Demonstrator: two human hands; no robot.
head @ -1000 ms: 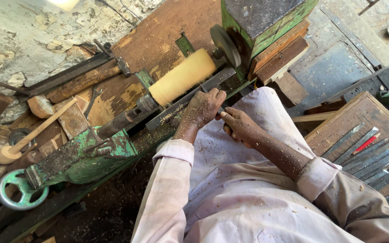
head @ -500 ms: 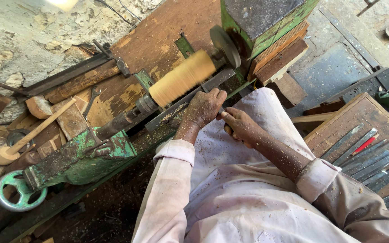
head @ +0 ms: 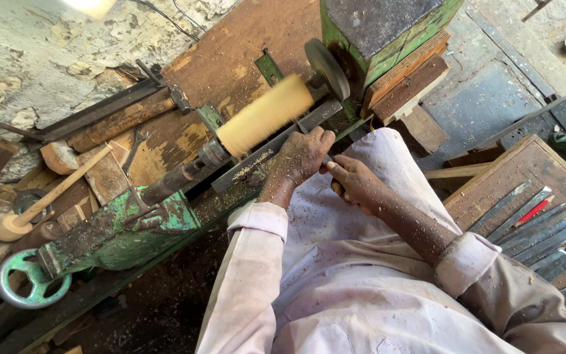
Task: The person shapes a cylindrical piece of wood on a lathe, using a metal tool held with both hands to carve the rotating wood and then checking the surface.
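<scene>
Nearest the camera, pale dust-flecked sleeves lead out to two bare hands meeting over the lap. The right hand [head: 356, 183] sits lower and closer in, its fingers wrapped shut around the handle end of a slim dark turning tool [head: 328, 159], most of which is hidden by the hands. The left hand [head: 299, 157] lies just beyond, fingers curled down and clamped over the tool's shaft where it crosses the long grey metal tool rest [head: 266, 154]. From the fingers the tool points up and away toward the pale yellow wooden cylinder [head: 264, 115] mounted on the lathe; the cylinder's long axis runs from lower left to upper right, parallel to the rest and roughly square to the tool. The left hand is the nearer to it, just beside it; whether the tip touches cannot be told. Farther left stand the chipped green tailstock [head: 119, 229] and its green handwheel [head: 31, 278].
</scene>
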